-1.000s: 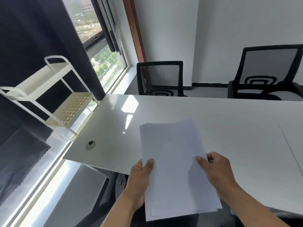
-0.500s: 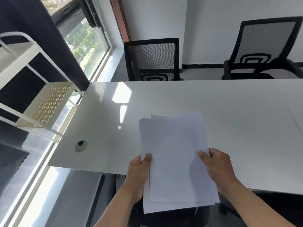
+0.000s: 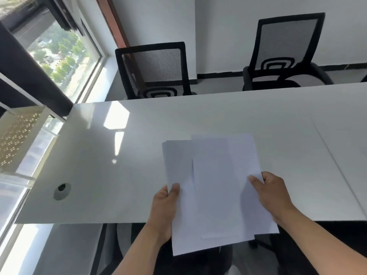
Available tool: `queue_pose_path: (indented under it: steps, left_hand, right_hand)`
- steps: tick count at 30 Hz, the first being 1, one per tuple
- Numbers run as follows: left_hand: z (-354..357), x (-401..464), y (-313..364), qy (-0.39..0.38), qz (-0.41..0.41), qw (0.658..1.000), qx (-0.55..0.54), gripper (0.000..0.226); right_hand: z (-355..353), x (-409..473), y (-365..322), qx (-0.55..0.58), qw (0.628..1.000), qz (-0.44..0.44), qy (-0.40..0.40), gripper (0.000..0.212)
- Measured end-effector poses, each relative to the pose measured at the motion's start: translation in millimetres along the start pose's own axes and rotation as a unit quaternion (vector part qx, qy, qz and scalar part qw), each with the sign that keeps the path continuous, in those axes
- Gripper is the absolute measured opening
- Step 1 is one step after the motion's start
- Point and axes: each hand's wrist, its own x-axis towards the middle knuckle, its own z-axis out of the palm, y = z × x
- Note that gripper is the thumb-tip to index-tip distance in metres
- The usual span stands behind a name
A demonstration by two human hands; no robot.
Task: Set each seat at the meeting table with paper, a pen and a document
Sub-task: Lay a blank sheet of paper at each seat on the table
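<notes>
White tabletop [image 3: 218, 116] fills the view, two black mesh chairs [image 3: 155, 70] standing beyond it. Left thumb and fingers [image 3: 174, 188] are clamped on the lower sheaf of paper [image 3: 178, 195]; the right hand [image 3: 272, 195] pinches the top sheets [image 3: 224, 185], slid rightward above the near edge. Only these should be peeled off, the rest held firm, then laid square.

The paper sheets [image 3: 218, 187] hide the fingers beneath them and part of the table [image 3: 119, 175] edge. The shelf rack [image 3: 17, 135] is cut off at the left edge. The table's right end runs out of frame.
</notes>
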Motion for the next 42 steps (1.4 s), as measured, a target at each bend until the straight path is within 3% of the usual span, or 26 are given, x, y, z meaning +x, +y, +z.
queue_pose_path:
  steps: [11,17,21,25,37,39,42]
  left_hand:
    - [53.6,11.2,-10.3,0.014,0.003,1.0,-0.028,0.033]
    - [69.7,13.1,-4.7,0.013,0.009,1.0,-0.016,0.032]
    - [76.0,14.8,-5.0,0.013,0.013,1.0,-0.008,0.031]
    - [81.1,15.7,-7.4,0.01,0.011,1.0,-0.007,0.032]
    - [79.4,15.6,-7.5,0.004,0.006,1.0,-0.016,0.031]
    - [78.1,13.6,-5.6,0.004,0.007,1.0,-0.018,0.031]
    - [73.5,9.3,0.5,-0.002,0.013,1.0,-0.019,0.03]
  right_hand:
    - [-69.0,59.0,35.8,-0.113,0.992,-0.009,0.062,0.043]
    - [-99.8,82.0,64.5,-0.214,0.97,0.004,0.119,0.047]
    - [-111.6,90.9,75.5,-0.281,0.952,0.036,0.12,0.029]
    - [-114.9,97.3,78.1,-0.328,0.936,0.068,0.108,0.045]
    - [-108.9,84.4,68.1,-0.312,0.923,0.128,0.186,0.065]
    - [-102.0,81.0,59.9,-0.29,0.931,0.097,0.198,0.059]
    - [-82.2,74.4,41.6,-0.237,0.959,0.005,0.155,0.036]
